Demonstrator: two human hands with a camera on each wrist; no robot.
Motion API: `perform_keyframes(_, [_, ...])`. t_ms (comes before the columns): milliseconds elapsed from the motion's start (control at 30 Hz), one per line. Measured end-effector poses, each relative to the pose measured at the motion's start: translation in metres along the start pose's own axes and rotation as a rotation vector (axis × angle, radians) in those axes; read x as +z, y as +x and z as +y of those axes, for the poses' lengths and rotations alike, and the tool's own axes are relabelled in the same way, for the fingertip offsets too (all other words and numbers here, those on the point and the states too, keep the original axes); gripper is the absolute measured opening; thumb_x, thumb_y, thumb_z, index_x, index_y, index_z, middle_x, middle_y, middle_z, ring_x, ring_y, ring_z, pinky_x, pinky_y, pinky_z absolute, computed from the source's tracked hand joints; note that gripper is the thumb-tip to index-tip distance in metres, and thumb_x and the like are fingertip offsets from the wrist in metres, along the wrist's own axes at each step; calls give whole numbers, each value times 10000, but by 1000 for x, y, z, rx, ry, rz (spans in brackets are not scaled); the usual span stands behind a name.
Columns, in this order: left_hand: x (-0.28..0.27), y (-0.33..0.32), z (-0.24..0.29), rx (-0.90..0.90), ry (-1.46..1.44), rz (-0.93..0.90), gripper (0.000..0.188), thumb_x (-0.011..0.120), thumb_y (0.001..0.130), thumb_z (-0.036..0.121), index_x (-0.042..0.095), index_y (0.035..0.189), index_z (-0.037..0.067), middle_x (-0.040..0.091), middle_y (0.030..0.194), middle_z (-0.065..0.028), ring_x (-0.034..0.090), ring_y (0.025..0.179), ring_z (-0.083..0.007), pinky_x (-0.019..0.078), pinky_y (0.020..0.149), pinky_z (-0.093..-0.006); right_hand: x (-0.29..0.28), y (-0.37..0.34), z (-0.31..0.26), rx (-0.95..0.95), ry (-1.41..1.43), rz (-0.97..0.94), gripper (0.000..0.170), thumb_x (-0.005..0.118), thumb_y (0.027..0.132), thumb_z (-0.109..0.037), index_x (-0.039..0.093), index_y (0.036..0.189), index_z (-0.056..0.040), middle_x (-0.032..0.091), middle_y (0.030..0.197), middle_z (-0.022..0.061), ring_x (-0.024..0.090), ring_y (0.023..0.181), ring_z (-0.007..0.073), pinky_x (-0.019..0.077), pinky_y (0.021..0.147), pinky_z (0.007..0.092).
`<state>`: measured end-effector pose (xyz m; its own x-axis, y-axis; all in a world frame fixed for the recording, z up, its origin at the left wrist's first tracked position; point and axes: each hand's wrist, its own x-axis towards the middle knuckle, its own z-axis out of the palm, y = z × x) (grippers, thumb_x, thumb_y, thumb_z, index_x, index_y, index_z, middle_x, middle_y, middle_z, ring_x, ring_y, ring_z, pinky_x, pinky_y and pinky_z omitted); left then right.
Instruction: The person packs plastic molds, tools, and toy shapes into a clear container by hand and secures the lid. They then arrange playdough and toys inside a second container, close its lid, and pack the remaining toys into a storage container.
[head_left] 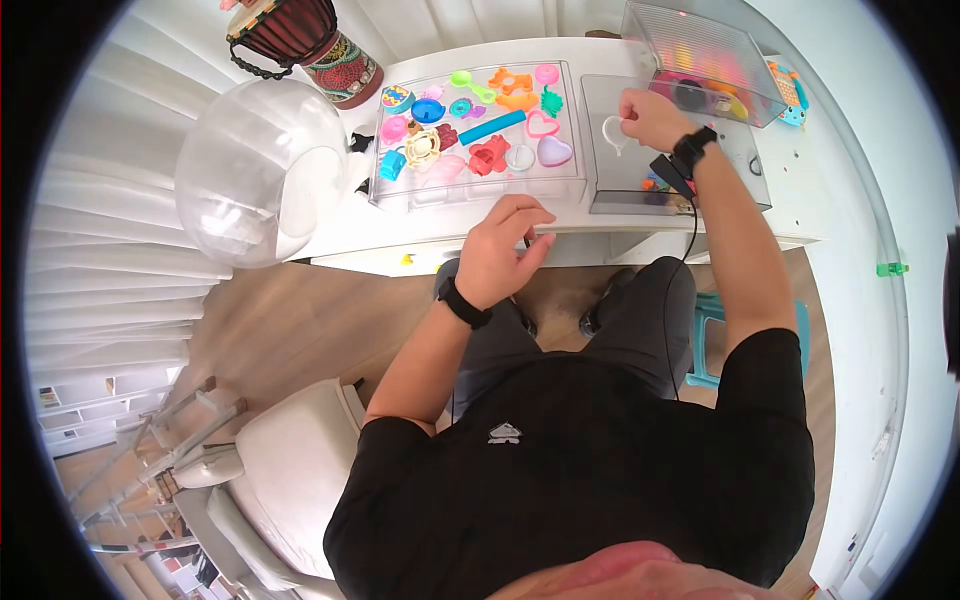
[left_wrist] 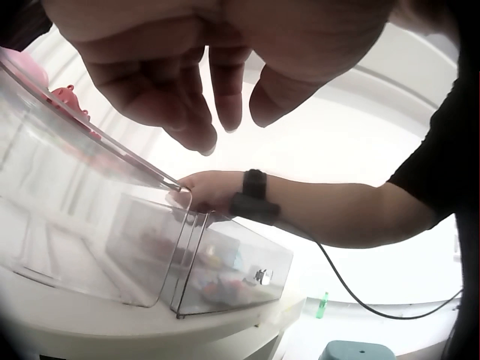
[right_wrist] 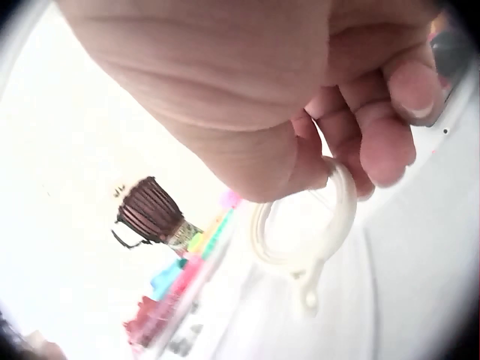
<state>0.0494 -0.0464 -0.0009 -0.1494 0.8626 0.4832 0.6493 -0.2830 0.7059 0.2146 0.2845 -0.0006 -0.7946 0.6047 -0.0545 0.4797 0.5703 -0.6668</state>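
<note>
head view: right hand point(head_left: 658, 120) pinches white ring point(head_left: 609, 132) over clear box point(head_left: 607, 203), upper right of frame.
right arm point(head_left: 745, 240) reaches forward; left arm point(head_left: 422, 360) is bent, left hand point(head_left: 500, 252) near centre, fingers loosely curved, holding nothing. right wrist view details the ring's short stem point(right_wrist: 307, 296); left wrist view shows coloured pieces point(left_wrist: 225, 289) through the box's side.
</note>
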Motion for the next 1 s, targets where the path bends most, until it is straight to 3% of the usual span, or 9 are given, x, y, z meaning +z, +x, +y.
perform_keyframes(133, [6,6,6,-40,1,9,405,815,831,66,677,1212,72,627,1268,-96,671,791,-193,566,701,-325,1,-54,-43,63,315,100,108,671,961,-118,585,986,-57,617,807,6,604,613,73,483,523,259])
perform_keyframes(200, [11,11,14,-64,0,31,570,821,813,11,613,1342,52,587,1364,-127,660,860,-169,558,754,-306,14,-78,-61,58,457,102,105,673,971,-105,587,1005,-55,621,824,5,612,622,75,494,535,254])
perform_keyframes(300, [17,18,24,-86,-33,62,640,849,817,110,571,1392,69,553,1391,-114,665,907,-222,573,771,-347,41,-106,-77,31,685,119,107,676,985,-67,588,1042,-45,632,864,9,636,658,83,520,572,246])
perform_keyframes(400, [18,21,27,-58,17,0,694,884,779,79,581,1402,45,597,1355,-136,651,887,-193,568,774,-331,69,-127,-92,0,844,162,127,684,978,-29,591,1065,-21,648,896,27,665,695,94,551,611,250])
perform_keyframes(567, [18,21,29,-31,134,-5,660,886,771,94,605,1366,37,644,1260,-123,663,863,-219,576,757,-341,104,-143,-103,-11,1068,248,190,700,966,0,585,1118,-10,656,965,29,680,826,89,578,718,249])
perform_keyframes(833, [5,32,22,5,235,1,585,870,778,96,634,1312,53,678,1173,-110,682,799,-242,574,709,-358,118,-137,-123,-150,1102,353,210,686,979,14,599,1170,-7,641,1010,18,645,890,79,550,812,239])
perform_keyframes(900, [-11,45,16,17,346,34,540,866,794,196,649,1267,53,687,1170,-138,708,920,-313,590,775,-424,118,-138,-123,-191,1090,385,211,680,982,17,601,1177,-5,639,1018,18,647,888,81,550,820,242])
perform_keyframes(933, [-23,55,17,-130,305,6,535,867,790,223,661,1252,48,701,1157,-154,687,1009,-362,578,851,-454,120,-139,-121,-173,1067,424,198,675,990,5,601,1174,-5,643,1013,18,649,889,84,548,823,247])
perform_keyframes(1000, [-45,72,-7,-112,383,85,514,855,801,217,668,1247,45,698,1180,-164,672,1053,-368,563,902,-449,119,-144,-114,-156,1044,463,185,669,999,-6,602,1171,-4,646,1007,18,651,891,86,546,826,252])
